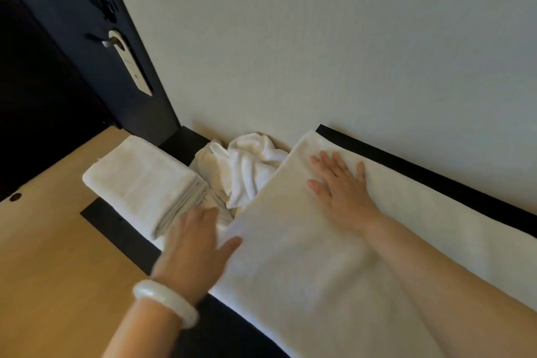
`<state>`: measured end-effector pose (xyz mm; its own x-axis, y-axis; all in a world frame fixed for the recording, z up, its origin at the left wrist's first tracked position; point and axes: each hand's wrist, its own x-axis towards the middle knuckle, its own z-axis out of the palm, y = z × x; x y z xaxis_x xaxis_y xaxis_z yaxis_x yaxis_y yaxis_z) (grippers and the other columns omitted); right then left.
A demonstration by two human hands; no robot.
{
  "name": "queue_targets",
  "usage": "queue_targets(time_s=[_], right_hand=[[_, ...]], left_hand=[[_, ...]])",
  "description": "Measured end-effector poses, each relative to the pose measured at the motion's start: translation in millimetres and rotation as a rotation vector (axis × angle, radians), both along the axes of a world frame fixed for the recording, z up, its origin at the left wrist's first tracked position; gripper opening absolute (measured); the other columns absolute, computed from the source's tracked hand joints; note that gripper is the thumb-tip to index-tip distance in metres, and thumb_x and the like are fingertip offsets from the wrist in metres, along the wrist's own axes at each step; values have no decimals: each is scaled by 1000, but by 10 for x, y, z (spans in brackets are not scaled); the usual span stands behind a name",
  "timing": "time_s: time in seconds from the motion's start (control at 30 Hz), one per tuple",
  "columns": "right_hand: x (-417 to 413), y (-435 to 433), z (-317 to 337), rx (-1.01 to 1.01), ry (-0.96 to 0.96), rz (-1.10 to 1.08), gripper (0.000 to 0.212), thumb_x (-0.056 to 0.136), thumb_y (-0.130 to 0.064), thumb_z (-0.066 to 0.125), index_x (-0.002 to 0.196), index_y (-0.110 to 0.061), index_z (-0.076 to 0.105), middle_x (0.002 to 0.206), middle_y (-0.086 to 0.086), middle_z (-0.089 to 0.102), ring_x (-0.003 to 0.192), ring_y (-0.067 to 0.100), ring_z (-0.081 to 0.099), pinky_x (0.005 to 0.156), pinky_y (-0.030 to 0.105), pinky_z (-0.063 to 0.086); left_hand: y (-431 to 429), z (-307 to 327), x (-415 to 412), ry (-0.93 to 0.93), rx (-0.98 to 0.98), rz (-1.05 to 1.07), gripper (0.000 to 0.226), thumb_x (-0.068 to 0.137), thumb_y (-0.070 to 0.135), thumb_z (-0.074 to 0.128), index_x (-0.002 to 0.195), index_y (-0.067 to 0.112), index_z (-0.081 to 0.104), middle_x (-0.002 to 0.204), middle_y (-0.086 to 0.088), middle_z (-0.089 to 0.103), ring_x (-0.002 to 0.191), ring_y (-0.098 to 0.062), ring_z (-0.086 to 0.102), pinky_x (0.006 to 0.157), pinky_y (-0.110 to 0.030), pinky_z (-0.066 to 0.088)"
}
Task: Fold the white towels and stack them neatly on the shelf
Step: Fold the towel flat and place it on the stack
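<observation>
A large white towel (290, 256) lies spread flat on a black surface (406, 166) along the wall. My right hand (341, 186) presses flat on the towel's far part, fingers straight and spread. My left hand (194, 244), blurred, rests at the towel's left edge with the thumb on the cloth; its fingers are partly hidden. A neatly folded white towel stack (139, 180) sits to the left. Between the stack and the spread towel lies a crumpled white towel (247, 163) against the wall.
A light wooden floor (46, 256) fills the lower left. A dark door (72, 52) with a handle and a hanging door tag (130, 67) stands at the upper left. The pale wall (319, 38) rises directly behind the towels.
</observation>
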<state>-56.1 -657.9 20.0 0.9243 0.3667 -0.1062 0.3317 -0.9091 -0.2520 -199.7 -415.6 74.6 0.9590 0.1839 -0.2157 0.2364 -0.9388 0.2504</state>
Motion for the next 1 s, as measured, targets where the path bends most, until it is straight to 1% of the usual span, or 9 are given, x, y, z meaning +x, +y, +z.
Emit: queue_targets(time_s=[0.1, 0.2, 0.37, 0.5, 0.57, 0.67, 0.77, 0.87, 1.0], right_hand=[[-239, -58, 127, 202, -178, -120, 75, 91, -53, 1, 154, -21, 26, 163, 0, 18, 151, 14, 7, 121, 46, -2], [-622, -355, 145, 212, -220, -240, 57, 102, -38, 15, 152, -17, 32, 160, 2, 25, 151, 16, 12, 123, 40, 0], [-1202, -1573, -125, -101, -54, -261, 70, 97, -60, -3, 156, -28, 19, 163, -4, 16, 151, 11, 10, 121, 38, 2], [-1472, -2517, 54, -241, 12, -635, 89, 74, -70, -33, 152, -32, -13, 164, -8, -9, 147, 4, -16, 121, 39, -11], [-1607, -2626, 143, -262, 32, -716, 83, 83, -65, -24, 156, -29, -7, 164, -7, -11, 149, 10, -16, 121, 44, -11], [-1806, -2351, 106, -186, -5, -605, 71, 98, -58, 0, 154, -24, 28, 160, -2, 27, 148, 15, 19, 116, 44, 8], [-1904, -2132, -65, -168, 12, -422, 54, 102, -50, 19, 145, -26, 40, 150, -4, 46, 138, 16, 42, 106, 47, 23], [-2007, -2563, -69, -152, 14, -480, 58, 98, -52, 29, 150, -27, 35, 155, -7, 37, 142, 8, 31, 111, 39, 20], [-2299, -3545, 61, -106, 3, -688, 77, 84, -72, -12, 153, -37, -6, 157, -22, -15, 145, -5, -17, 121, 29, -8]], left_hand=[[-897, 78, 282, -203, -49, -297, 59, 102, 45, 35, 155, 27, 17, 162, 5, 12, 150, -15, 5, 118, -33, -5], [-1515, -265, 510, -122, 14, -560, 59, 101, 44, 13, 156, 25, 2, 164, 1, -5, 149, -21, -14, 118, -44, -17], [-1495, -745, 614, -162, 134, -534, 58, 103, 49, 7, 150, 30, 34, 157, 1, 33, 144, -26, 32, 109, -55, 15], [-1417, -798, 609, -209, 178, -513, 55, 103, 46, 12, 151, 30, 33, 156, 3, 35, 144, -23, 28, 109, -54, 16], [-1398, -826, 597, -240, 206, -485, 58, 102, 46, 11, 149, 27, 39, 153, 1, 39, 141, -22, 27, 108, -53, 17], [-1738, -704, 563, -367, 164, -462, 64, 101, 43, 11, 137, 13, 55, 144, -6, 51, 136, -30, 35, 106, -53, 20], [-2637, -483, 427, -407, 89, -794, 54, 99, 39, 25, 138, 15, 54, 145, -5, 49, 137, -29, 43, 108, -50, 18], [-3270, -493, 365, -303, 97, -969, 58, 102, 44, 8, 149, 25, 35, 157, -1, 28, 144, -25, 30, 110, -52, 14], [-3352, -750, 427, -245, 110, -942, 60, 100, 51, 11, 146, 27, 42, 152, 0, 41, 142, -25, 33, 106, -57, 22]])
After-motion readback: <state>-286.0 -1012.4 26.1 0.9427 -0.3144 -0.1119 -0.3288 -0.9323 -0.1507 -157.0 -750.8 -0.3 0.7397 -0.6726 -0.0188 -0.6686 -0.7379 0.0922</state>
